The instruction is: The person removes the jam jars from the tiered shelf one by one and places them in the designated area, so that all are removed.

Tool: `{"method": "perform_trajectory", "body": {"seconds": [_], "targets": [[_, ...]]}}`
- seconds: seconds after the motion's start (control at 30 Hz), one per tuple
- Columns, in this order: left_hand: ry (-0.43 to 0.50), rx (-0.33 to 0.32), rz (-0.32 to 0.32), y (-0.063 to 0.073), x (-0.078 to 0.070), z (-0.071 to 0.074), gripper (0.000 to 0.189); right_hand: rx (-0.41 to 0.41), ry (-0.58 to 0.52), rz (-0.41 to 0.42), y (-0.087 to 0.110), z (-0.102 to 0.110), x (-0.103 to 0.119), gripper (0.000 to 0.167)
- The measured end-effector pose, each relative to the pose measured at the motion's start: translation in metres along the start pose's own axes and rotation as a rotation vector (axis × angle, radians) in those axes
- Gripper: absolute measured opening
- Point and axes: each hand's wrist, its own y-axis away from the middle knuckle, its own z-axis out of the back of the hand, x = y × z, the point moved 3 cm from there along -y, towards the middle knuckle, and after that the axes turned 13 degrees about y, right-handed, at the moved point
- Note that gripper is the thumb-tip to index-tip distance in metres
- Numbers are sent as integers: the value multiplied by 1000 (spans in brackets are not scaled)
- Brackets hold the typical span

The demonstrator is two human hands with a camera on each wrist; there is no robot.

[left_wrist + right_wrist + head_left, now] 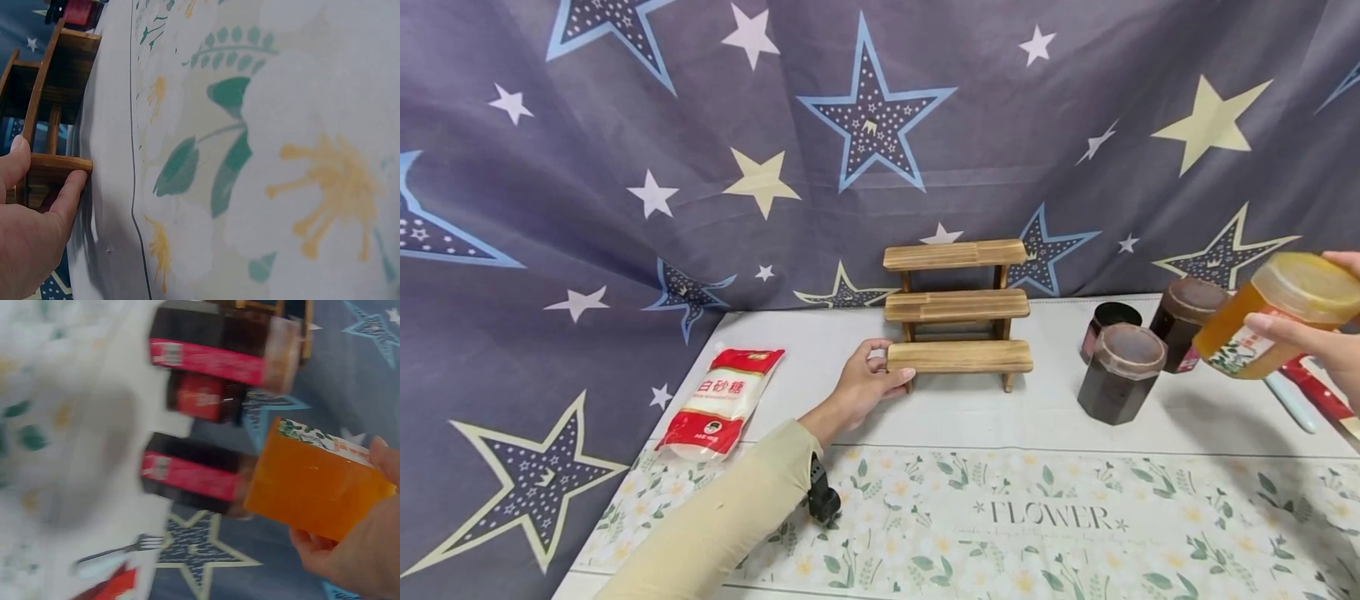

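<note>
My left hand [868, 387] pinches the left end of the lowest step of a three-tier wooden stand [958, 357], thumb on one side and fingers on the other. In the left wrist view the fingertips [76, 181] lie right at the step's end. My right hand [1330, 350] grips an orange-filled jar [1225, 321] with a yellow lid, tilted above the table at the far right. Its flowered label also shows in the right wrist view, where the jar [319, 481] covers part of a dark jar [194, 475] behind it.
Two large dark jars [1120, 379] and a smaller dark jar [1088, 342] stand right of the wooden stand. A red-and-white sugar bag [722, 404] lies at left. A fork [119, 553] and a red packet [115, 587] lie at right. A starred curtain [700, 100] hangs behind.
</note>
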Motion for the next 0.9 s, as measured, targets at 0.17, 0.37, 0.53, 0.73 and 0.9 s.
{"method": "perform_trajectory", "body": {"seconds": [0.17, 0.37, 0.53, 0.73, 0.9], "targets": [[1, 3, -7, 1, -1, -1, 55, 19, -3, -69, 10, -11, -29, 81], [2, -2, -4, 1, 0, -1, 56, 50, 28, -89, 24, -22, -47, 80], [-3, -4, -6, 1, 0, 0, 57, 123, -15, -67, 30, -28, -53, 78], [-3, -7, -6, 1, 0, -1, 56, 227, 156, -112, 38, -37, -58, 86], [-10, -7, -7, 3, -1, -1, 56, 266, 217, -136, 41, -42, -59, 93]]}}
